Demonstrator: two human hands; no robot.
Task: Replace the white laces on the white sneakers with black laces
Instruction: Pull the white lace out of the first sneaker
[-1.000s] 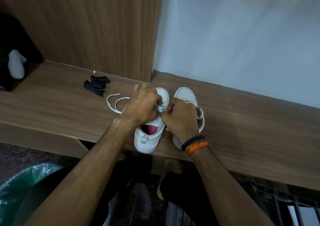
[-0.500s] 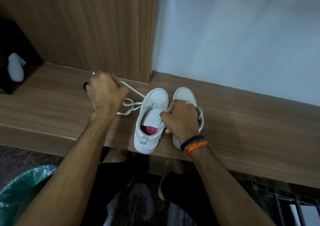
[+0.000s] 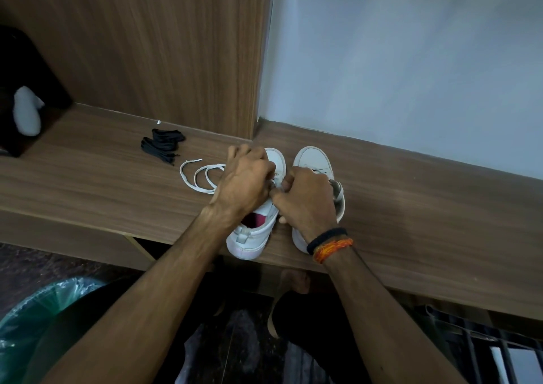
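Two white sneakers sit side by side on the wooden bench (image 3: 411,207), toes to the wall. The left hand (image 3: 245,182) curls its fingers on the white lace (image 3: 199,178) of the left sneaker (image 3: 255,233) (pink inside). The right hand (image 3: 305,203) covers the right sneaker (image 3: 314,160); its curled fingers pinch that lace too. Left of the left sneaker lie loose lace loops, and beyond them bundled black laces (image 3: 163,145).

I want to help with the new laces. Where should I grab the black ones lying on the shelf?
Probably pinch the black laces around the middle of the bundle, coming straight down from above. They lie flat in a folded bunch on the wooden shelf, apart from the left hand, so nothing blocks the way; the loose ends would just trail.
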